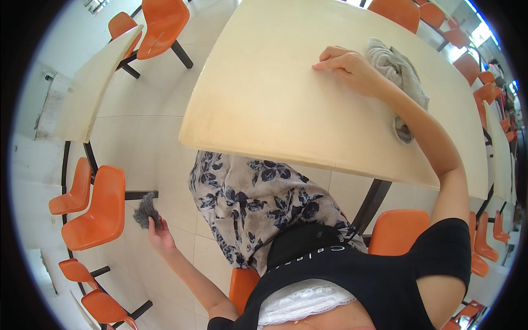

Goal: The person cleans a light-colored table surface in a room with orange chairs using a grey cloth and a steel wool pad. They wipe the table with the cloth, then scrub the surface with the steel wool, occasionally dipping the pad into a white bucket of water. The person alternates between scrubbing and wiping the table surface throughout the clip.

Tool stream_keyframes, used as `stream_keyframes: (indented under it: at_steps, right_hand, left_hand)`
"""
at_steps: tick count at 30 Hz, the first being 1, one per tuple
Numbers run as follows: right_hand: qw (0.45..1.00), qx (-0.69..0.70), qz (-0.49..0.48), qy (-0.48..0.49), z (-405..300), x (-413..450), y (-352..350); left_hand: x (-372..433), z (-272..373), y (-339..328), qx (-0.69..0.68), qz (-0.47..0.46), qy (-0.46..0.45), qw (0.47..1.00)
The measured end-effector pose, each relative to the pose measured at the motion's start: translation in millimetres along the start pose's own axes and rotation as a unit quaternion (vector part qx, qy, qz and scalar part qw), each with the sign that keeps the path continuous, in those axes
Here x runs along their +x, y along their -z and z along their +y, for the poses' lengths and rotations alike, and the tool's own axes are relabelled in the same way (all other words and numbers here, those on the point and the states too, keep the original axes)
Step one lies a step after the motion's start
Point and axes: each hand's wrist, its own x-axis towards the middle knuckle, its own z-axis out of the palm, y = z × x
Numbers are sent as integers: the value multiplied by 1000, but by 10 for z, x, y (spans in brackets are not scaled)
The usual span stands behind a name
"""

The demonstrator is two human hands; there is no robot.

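My left hand [161,236] is held out over the floor at the left, its fingers closed on a clump of grey steel wool [146,212]. On the cream tabletop [264,95] rests my right hand [344,68], fingers bent and the index fingertip at the surface; no object shows in it. Just right of that hand lies a crumpled grey cloth [394,68], partly behind the forearm. A small roundish item [403,133] sits by the cloth's lower end, too covered to name.
A second cream table [97,82] stands at the left, with orange plastic chairs [99,206] on black metal frames below it. Another orange chair [398,231] is under the near table edge at the right. More chairs and tables line the right side.
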Motion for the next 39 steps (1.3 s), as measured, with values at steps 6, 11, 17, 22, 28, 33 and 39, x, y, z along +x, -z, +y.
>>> stream_keyframes:
  at_steps: [6, 11, 17, 22, 28, 33, 39]
  right_hand:
    - [1000, -14, 2, -7, -98, -51, 63]
    - [997, 26, 9, -72, -115, 71, 67]
    - [987, 19, 27, -154, -11, 307, -14]
    - [972, 54, -5, -229, -4, 364, 12]
    - [961, 47, -6, -273, -7, 394, 43]
    - [970, -7, 13, -243, -53, 396, 37]
    - [979, -12, 51, -199, 98, 324, 170]
  left_hand:
    - [122, -127, 87, 15, -1, 27, 1000]
    - [176, -152, 87, 11, 2, 36, 999]
    - [170, -136, 21, 19, -5, 34, 999]
    - [137, -130, 50, 13, 6, 33, 999]
    - [115, -148, 104, 5, 4, 42, 999]
    - [89, -132, 70, -4, 9, 46, 999]
    - [117, -114, 90, -3, 7, 41, 999]
